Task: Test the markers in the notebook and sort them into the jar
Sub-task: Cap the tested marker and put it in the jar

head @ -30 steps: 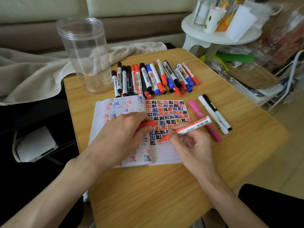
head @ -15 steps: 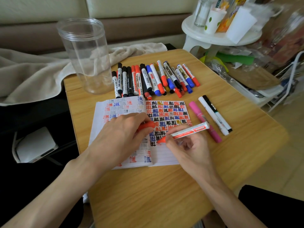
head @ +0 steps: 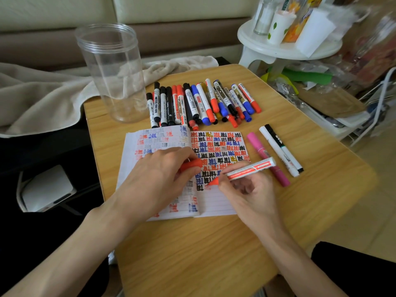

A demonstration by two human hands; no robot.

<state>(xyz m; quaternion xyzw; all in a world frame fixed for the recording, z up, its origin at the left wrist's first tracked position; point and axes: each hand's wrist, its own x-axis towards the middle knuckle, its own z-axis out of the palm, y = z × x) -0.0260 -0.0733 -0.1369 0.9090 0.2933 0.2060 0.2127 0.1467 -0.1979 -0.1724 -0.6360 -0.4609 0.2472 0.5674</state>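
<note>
Nearest on the wooden table, both forearms reached in over the open notebook. The right hand pinched the red marker low on its barrel, thumb and fingers curled round it in a writing hold, with the tip down on the right page just after the last black sign of the lowest written row. The left hand rested on the left page and held it flat, its fingers curled round the marker's red cap.

Over the last second little had shifted. The tip had only crept a short way on the same bare patch of line and the barrel had dipped a touch lower, while the left hand had not stirred. That reads as a test stroke under way rather than finished. No clear red sign showed there yet, so whether this marker writes was not settled and it was not ready for sorting.

Just right of the notebook lay a pink marker, a white marker and a black-ended marker, side by side and apart from the rest.

Beyond the notebook's far edge the row of markers lay capped and close-packed, black, red and blue. At the table's far left corner the clear jar stood upright, with no marker visible inside it, so most of the sorting seemed still ahead. Behind it lay a beige blanket, and to the far right a cluttered white stool.
</note>
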